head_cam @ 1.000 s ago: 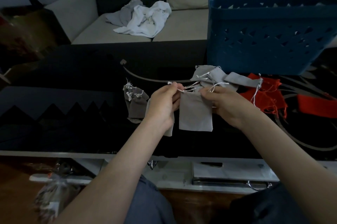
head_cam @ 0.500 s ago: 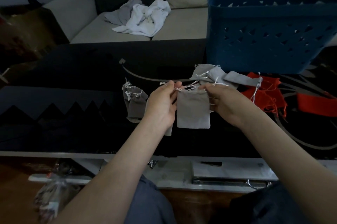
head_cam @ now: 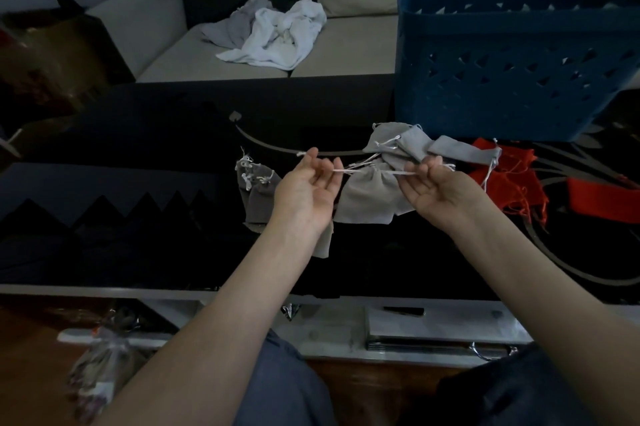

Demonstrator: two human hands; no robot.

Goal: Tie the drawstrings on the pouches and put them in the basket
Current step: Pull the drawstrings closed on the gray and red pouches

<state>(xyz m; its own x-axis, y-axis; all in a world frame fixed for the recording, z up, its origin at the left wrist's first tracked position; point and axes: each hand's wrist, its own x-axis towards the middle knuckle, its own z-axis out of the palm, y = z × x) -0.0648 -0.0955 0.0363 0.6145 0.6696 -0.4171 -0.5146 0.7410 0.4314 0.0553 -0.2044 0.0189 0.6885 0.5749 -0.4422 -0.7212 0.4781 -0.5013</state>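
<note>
A grey pouch [head_cam: 367, 198] hangs between the two hands above the black table [head_cam: 138, 148], its mouth gathered into a pucker at the top. The left hand [head_cam: 306, 188] is turned palm up, fingertips pinching one end of the white drawstrings [head_cam: 341, 170]. The right hand [head_cam: 434, 188], also palm up, pinches the other end, and the cords run taut and nearly level from the pouch's mouth out to each side (whether a knot is formed there cannot be told).

Just behind the held pouch lies a loose pile of grey pouches [head_cam: 398, 145] with open tops. To its right, red pouches [head_cam: 502, 179] are spread on the table. The blue basket [head_cam: 512, 54] stands at the table's far right, behind both piles. To the left of the left hand lie darker grey pouches [head_cam: 258, 195] with their white cords bunched at the top, and another pale pouch [head_cam: 323, 243] shows under the left wrist. A crumpled white cloth [head_cam: 277, 37] sits on the sofa [head_cam: 346, 60] beyond
</note>
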